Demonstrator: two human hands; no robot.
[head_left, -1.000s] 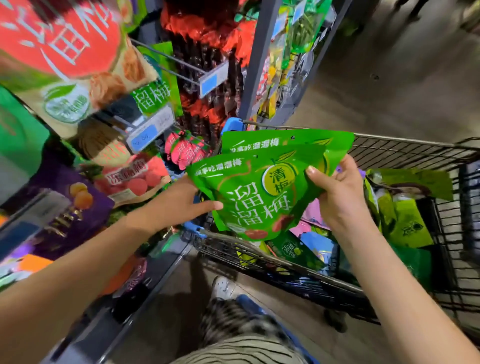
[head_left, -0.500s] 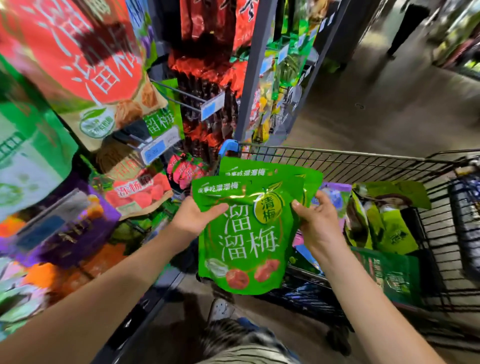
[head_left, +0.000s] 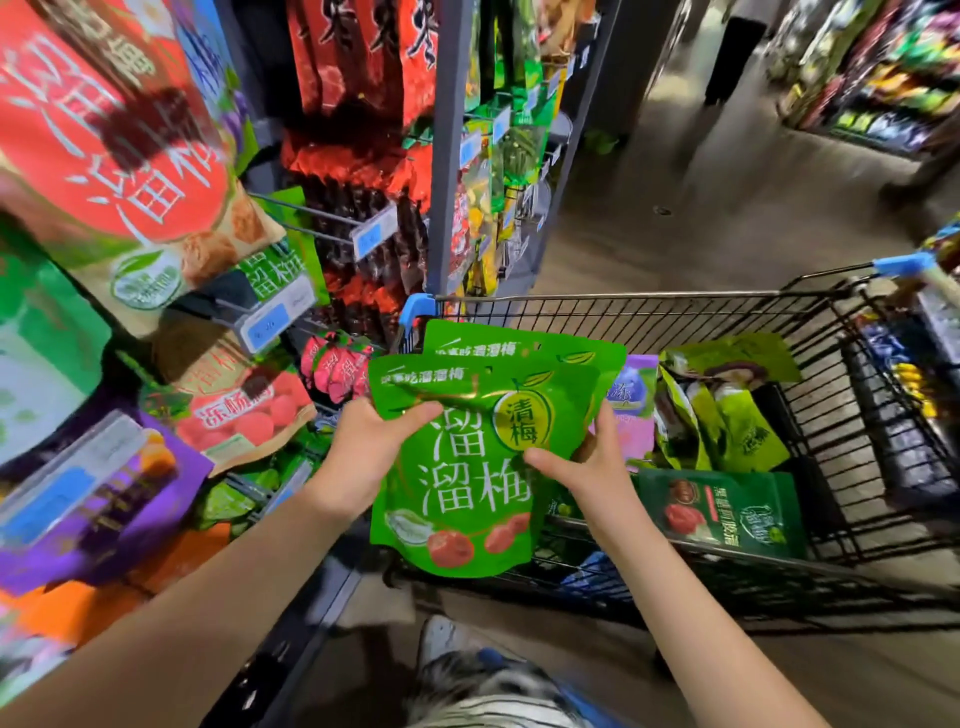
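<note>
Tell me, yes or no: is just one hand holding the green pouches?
No, the left hand pinches the green pouches at their left edge and the right hand pinches their right side.

A wire cart (head_left: 623, 297) fills three to five o'clock, carrying a dark green packet (head_left: 727, 514), olive packets (head_left: 737, 431) and a purple packet (head_left: 635, 402). Red bags (head_left: 358, 52) hang at eleven o'clock, and a big red pouch (head_left: 104, 145) at ten.

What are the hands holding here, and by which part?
Two stacked green plum pouches: the left hand pinches the left edge, the right hand the right edge.
</note>
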